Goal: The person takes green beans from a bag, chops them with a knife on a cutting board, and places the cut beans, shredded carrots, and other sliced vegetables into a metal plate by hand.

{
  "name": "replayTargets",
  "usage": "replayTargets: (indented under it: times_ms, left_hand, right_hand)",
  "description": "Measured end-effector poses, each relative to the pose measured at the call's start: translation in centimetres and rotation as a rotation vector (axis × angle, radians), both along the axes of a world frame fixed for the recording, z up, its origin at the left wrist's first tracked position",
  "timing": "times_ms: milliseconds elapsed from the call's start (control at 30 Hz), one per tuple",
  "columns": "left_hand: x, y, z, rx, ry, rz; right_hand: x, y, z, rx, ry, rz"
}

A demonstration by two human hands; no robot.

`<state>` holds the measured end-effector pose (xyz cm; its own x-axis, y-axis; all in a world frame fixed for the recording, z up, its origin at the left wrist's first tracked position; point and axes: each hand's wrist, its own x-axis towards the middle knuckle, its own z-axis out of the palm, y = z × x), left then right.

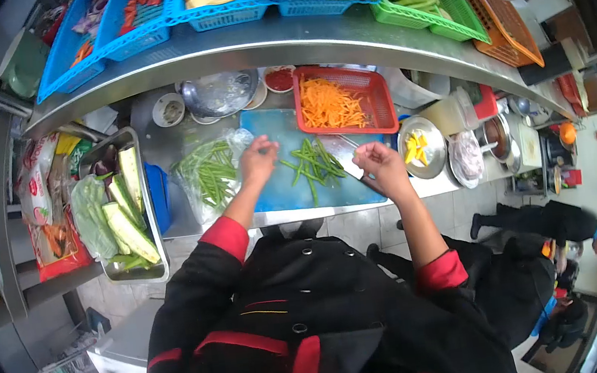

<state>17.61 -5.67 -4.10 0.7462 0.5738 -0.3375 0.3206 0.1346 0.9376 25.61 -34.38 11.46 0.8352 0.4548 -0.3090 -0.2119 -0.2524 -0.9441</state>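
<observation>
Above the left part of the blue cutting board (276, 189) is my left hand (259, 160), its fingers apart and nothing seen in them. Beside it, a clear plastic bag (211, 175) holds green beans. Cut green beans (313, 164) lie loose on the board between my hands. My right hand (381, 164) is over the board's right edge, thumb and fingers pinched together. What they hold, if anything, is too small to tell. A knife (345, 154) lies beside that hand on the board, its far part partly hidden by the fingers.
A red basket of shredded carrot (387, 105) stands behind the board. At the right is a metal bowl with yellow strips (436, 162); at the left, a metal tray of vegetables (161, 237). A steel shelf (243, 38) overhangs the counter. Other people stand at the far right.
</observation>
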Motion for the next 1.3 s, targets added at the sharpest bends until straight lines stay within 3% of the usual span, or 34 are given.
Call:
replayTargets:
  times_ms: [33, 100, 167, 233, 300, 433, 500, 533, 567, 633, 667, 900, 967, 1000, 1067, 1133, 1233, 1300]
  left_hand:
    - [-0.5, 2.4, -0.7, 0.507, 0.005, -0.009]
    - [-1.9, 7.7, 2.1, 0.645, 0.062, 0.154]
    - [-3.5, 13.4, 2.3, 0.825, 0.209, 0.312]
    - [-2.8, 19.7, -2.3, 0.943, 0.253, 0.404]
    - [-1.1, 24.7, -8.7, 1.186, 0.379, 0.710]
    - [-0.2, 25.5, -5.3, 1.152, 0.518, 0.593]
    - [-0.6, 25.7, -4.9, 0.927, 0.418, 0.415]
    - [0.3, 26.4, -6.5, 0.645, 0.180, 0.650]
    - [0.1, 26.6, -8.4, 0.635, 0.190, 0.661]
    - [0.1, 24.3, -4.8, 1.021, 0.385, 0.559]
    - [0.3, 24.5, -5.8, 1.074, 0.284, 0.628]
    - [0.0, 23.5, -0.2, 0.946, 0.054, 0.631]
    - [0.3, 23.2, 2.1, 0.659, 0.018, 0.740]
    - [0.7, 23.6, 1.8, 0.659, 0.018, 0.737]
    - [1.6, 24.4, 1.3, 0.670, -0.287, 0.721]
    - [2.2, 22.4, 5.6, 0.604, -0.317, 0.676]
    - [3.9, 20.0, 10.0, 0.639, -0.301, 0.630]
    - [4.3, 18.9, 11.3, 0.724, -0.297, 0.547]
  right_hand:
    - [-0.4, 0.1, -0.7, -0.058, 0.009, 0.012]
    - [-0.7, 1.6, -1.0, -0.087, -0.022, 0.044]
    - [-0.7, 3.6, -1.9, -0.171, -0.394, 0.193]
    - [-0.5, 7.8, -0.4, -0.162, -0.389, 0.229]
    - [-0.4, 11.8, 0.0, -0.145, -0.272, 0.286]
    - [-0.6, 17.5, 0.1, -0.101, -0.330, 0.395]
    - [-0.9, 19.0, 0.6, -0.099, -0.368, 0.458]
    - [-0.8, 19.4, 0.5, -0.108, -0.366, 0.472]
    - [-0.8, 19.7, 0.3, -0.128, -0.351, 0.476]
    - [-0.7, 20.2, 0.1, -0.151, -0.336, 0.488]
    - [-0.5, 20.3, 0.0, -0.130, -0.279, 0.488]
    - [0.5, 20.8, 0.1, -0.093, -0.191, 0.459]
    - [0.6, 20.9, -0.2, -0.078, -0.189, 0.458]
    - [0.7, 21.0, -0.2, -0.064, -0.187, 0.453]
    - [1.2, 21.5, -0.2, -0.076, -0.198, 0.438]
    - [2.1, 22.8, -0.6, -0.085, -0.210, 0.428]
    - [4.0, 26.0, -0.9, -0.045, -0.411, 0.409]
    - [5.2, 28.3, -0.1, -0.235, -0.615, 0.406]
